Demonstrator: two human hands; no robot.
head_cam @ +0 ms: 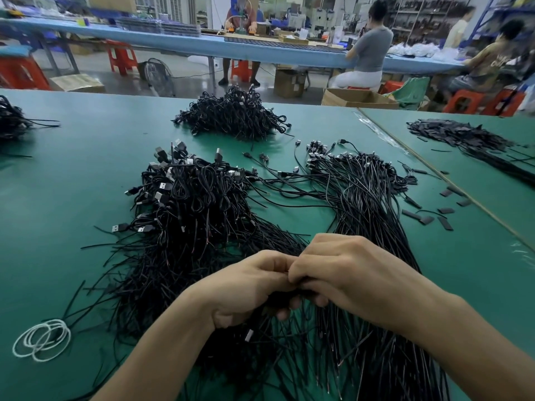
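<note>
left hand (pixel 252 287) and right hand (pixel 350 273) both curl tight round a bunch of black usb cables (pixel 282 298) at 6 o'clock. best to keep ends level and draw strays clear of the heap (pixel 188 204) at 10 o'clock.

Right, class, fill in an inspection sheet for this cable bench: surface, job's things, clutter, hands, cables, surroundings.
Surface: green mat, seam at right.
Job's things: wire bundle, held between both hands.
Clutter: white loops near left; black strips scattered right.
Grippers: left hand and right hand both grip the bundle.
Cables: left heap with USB plugs, right heap, far heap; loose ends face the person.
Surroundings: seated workers at a blue bench, red stools, cartons.
</note>
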